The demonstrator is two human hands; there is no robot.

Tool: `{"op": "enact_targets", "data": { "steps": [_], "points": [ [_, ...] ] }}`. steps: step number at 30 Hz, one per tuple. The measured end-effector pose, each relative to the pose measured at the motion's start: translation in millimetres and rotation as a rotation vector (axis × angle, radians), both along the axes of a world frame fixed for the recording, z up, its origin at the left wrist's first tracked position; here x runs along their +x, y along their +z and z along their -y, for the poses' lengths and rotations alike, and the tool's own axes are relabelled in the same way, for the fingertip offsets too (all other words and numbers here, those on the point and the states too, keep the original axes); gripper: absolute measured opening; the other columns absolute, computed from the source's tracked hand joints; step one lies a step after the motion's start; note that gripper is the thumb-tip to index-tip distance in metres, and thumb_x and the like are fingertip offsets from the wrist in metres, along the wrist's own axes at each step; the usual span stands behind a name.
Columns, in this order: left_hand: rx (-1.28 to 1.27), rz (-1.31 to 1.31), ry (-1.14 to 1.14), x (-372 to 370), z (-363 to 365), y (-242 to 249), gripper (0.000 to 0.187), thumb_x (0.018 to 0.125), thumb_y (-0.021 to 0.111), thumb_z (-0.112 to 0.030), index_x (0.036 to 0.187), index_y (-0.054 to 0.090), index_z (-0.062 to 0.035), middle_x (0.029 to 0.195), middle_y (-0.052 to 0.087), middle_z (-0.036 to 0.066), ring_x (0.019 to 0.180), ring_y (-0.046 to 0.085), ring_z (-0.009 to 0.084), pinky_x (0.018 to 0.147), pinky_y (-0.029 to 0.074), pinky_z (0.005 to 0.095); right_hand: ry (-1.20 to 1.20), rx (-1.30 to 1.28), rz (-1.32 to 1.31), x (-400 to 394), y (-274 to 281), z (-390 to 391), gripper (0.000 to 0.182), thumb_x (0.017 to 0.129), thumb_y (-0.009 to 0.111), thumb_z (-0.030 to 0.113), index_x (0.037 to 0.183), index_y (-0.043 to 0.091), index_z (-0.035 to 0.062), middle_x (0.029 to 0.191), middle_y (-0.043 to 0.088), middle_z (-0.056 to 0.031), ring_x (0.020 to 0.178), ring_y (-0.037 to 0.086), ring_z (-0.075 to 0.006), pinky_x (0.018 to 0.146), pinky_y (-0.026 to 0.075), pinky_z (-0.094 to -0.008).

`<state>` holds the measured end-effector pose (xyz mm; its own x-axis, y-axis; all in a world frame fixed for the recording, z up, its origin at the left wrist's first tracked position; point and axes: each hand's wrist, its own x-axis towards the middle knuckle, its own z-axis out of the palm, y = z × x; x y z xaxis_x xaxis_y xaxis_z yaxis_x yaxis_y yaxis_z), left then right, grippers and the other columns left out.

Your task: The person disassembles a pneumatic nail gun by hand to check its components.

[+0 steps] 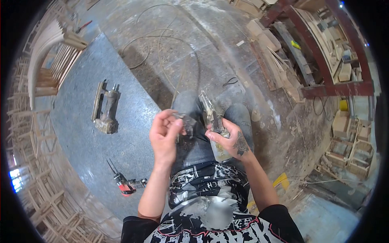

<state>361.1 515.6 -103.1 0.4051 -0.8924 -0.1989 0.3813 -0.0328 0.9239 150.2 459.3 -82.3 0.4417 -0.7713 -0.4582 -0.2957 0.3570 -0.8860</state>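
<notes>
My right hand [229, 137] is wrapped round a worn metal tool [209, 110], which has a narrow tip pointing away from me and a yellowish, scuffed lower body. Its exact kind I cannot make out. Just left of it, my left hand [164, 129] has its fingers closed on a small dark blocky piece [188, 125], slightly blurred. Both things are over my lap, a short gap apart. On the bluish tabletop [137, 146] to my left lie a scuffed nail gun [107, 109] and a red and black cordless drill [126, 185].
A thin hose [162, 37] loops over the concrete floor ahead, with pliers [230, 82] lying nearer. To the right stands a dark red frame [340, 90] among wood offcuts. Curved wooden chair parts [44, 52] stand at the far left.
</notes>
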Motion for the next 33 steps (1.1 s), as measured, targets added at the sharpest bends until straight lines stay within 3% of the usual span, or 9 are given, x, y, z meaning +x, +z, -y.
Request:
{"op": "enact_targets", "data": {
  "steps": [10, 13, 16, 17, 20, 22, 24, 30, 33],
  "points": [
    [-0.112, -0.579, -0.123, -3.1, -7.9, 26.4, 0.024, 0.103, 0.063, -0.028, 0.117, 0.056, -0.0104, 0.098, 0.058, 0.006, 0.079, 0.06, 0.0214, 0.07, 0.051, 0.0348, -0.09, 0.132, 0.307, -50.8, 14.1, -13.5, 0.031, 0.104, 0.062, 0.025, 0.114, 0.069, -0.0033, 0.102, 0.074, -0.0087, 0.094, 0.068, -0.0133, 0.088, 0.054, -0.0301],
    [0.011, -0.528, -0.123, -12.0, -2.0, 41.9, 0.025, 0.105, 0.062, -0.036, 0.106, 0.055, -0.0113, 0.087, 0.052, 0.002, 0.073, 0.055, 0.0185, 0.066, 0.048, 0.0326, -0.095, 0.132, 0.486, -70.3, 21.6, -20.1, 0.037, 0.103, 0.061, 0.034, 0.107, 0.068, -0.0024, 0.098, 0.073, -0.0129, 0.111, 0.065, -0.0269, 0.101, 0.05, -0.0416],
    [0.13, -0.168, -0.299, 11.7, -0.4, 20.0, 0.03, 0.106, 0.063, -0.037, 0.094, 0.053, -0.0113, 0.076, 0.044, -0.002, 0.068, 0.051, 0.0152, 0.062, 0.044, 0.0297, -0.083, 0.151, 0.657, -84.3, 30.9, -26.9, 0.045, 0.102, 0.061, 0.045, 0.103, 0.067, 0.0001, 0.093, 0.072, -0.014, 0.116, 0.063, -0.0361, 0.107, 0.046, -0.0502],
    [0.122, -0.028, -0.241, 8.3, 5.8, 21.7, 0.027, 0.099, 0.073, -0.031, 0.094, 0.059, -0.008, 0.072, 0.048, -0.004, 0.064, 0.051, 0.0129, 0.058, 0.042, 0.0276, -0.083, 0.166, 0.706, -87.2, 32.8, -31.4, 0.049, 0.101, 0.06, 0.049, 0.102, 0.067, 0.001, 0.091, 0.071, -0.0132, 0.113, 0.063, -0.0368, 0.106, 0.045, -0.0525],
    [-0.087, 0.793, -0.346, 0.7, 18.4, 44.0, 0.033, 0.088, 0.085, -0.029, 0.103, 0.067, -0.0055, 0.077, 0.057, -0.001, 0.064, 0.054, 0.0119, 0.057, 0.043, 0.0278, -0.091, 0.267, 0.884, -93.3, 35.4, -44.3, 0.052, 0.1, 0.061, 0.055, 0.102, 0.067, 0.0033, 0.089, 0.072, -0.0131, 0.117, 0.062, -0.04, 0.111, 0.041, -0.0532],
    [-0.403, 1.162, -0.426, -4.5, 24.4, 58.9, 0.067, 0.07, 0.091, -0.052, 0.115, 0.07, -0.0064, 0.081, 0.061, 0.006, 0.067, 0.057, 0.0183, 0.059, 0.044, 0.0307, -0.154, 0.373, 0.981, -92.7, 31.0, -57.9, 0.052, 0.1, 0.061, 0.057, 0.101, 0.067, 0.0051, 0.088, 0.071, -0.0118, 0.116, 0.062, -0.0391, 0.111, 0.041, -0.0517],
    [-0.411, 1.599, -0.589, -5.7, 18.5, 82.2, 0.076, 0.07, 0.086, -0.061, 0.122, 0.068, -0.0083, 0.083, 0.055, 0.006, 0.069, 0.057, 0.0223, 0.06, 0.045, 0.0347, -0.241, 0.512, 1.066, -94.3, 22.7, -70.9, 0.051, 0.1, 0.06, 0.058, 0.099, 0.066, 0.0075, 0.086, 0.071, -0.0109, 0.116, 0.061, -0.0388, 0.11, 0.041, -0.0508],
    [-0.506, 1.627, -0.874, -27.1, 16.2, 80.6, 0.072, 0.075, 0.08, -0.057, 0.126, 0.064, -0.0092, 0.093, 0.054, 0.008, 0.08, 0.062, 0.0264, 0.068, 0.048, 0.0403, -0.17, 0.561, 1.032, -89.7, 5.2, -92.7, 0.053, 0.103, 0.056, 0.059, 0.099, 0.064, 0.0062, 0.082, 0.07, -0.0124, 0.113, 0.063, -0.0389, 0.106, 0.044, -0.0523],
    [-0.571, 1.526, -0.917, -27.4, 12.4, 70.7, 0.052, 0.07, 0.083, -0.046, 0.098, 0.063, -0.0075, 0.089, 0.053, 0.007, 0.08, 0.061, 0.0255, 0.069, 0.049, 0.0383, -0.128, 0.506, 0.992, -84.6, 1.7, -99.2, 0.061, 0.107, 0.046, 0.06, 0.099, 0.063, 0.0024, 0.081, 0.069, -0.0153, 0.111, 0.066, -0.0407, 0.1, 0.049, -0.0532]
  ]
}}
